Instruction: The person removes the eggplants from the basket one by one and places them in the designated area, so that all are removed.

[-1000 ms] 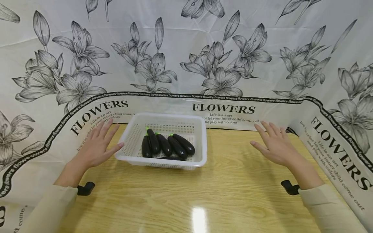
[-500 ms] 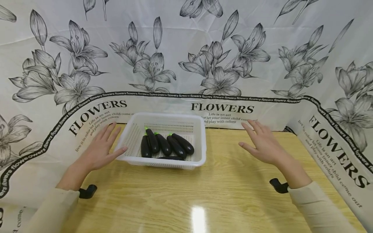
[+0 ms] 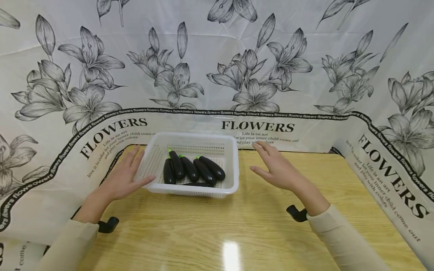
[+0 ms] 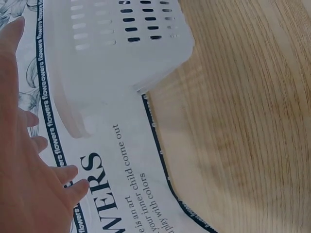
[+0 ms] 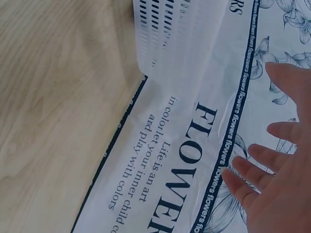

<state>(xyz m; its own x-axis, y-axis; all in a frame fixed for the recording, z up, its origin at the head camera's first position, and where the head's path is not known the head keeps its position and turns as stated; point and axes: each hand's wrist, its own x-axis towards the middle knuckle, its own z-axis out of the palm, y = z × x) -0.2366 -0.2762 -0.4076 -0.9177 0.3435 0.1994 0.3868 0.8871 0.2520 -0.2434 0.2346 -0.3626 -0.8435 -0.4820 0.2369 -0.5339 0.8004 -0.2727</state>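
A white perforated plastic basket (image 3: 194, 190) stands toward the back of the wooden table, left of centre in the head view. Several glossy dark eggplants (image 3: 205, 171) with green stem ends lie inside it. My left hand (image 3: 122, 178) is beside the basket's left wall, fingers spread, its thumb overlapping the rim in the head view. On the other side my right hand (image 3: 279, 171) hovers a short way from the right wall, fingers extended and holding nothing. Both wrist views show the basket's outer wall (image 4: 126, 53) with the hand apart from it.
White cloth (image 3: 190, 45) printed with lilies and the word FLOWERS hangs behind the table and along both sides. The wooden tabletop (image 3: 203, 229) extends in front of the basket. A black curved piece (image 3: 296, 213) sits at each wrist.
My right hand has moved left, much closer to the basket. The left hand has shifted slightly right toward the basket's left side. Basket and eggplants have stayed put.
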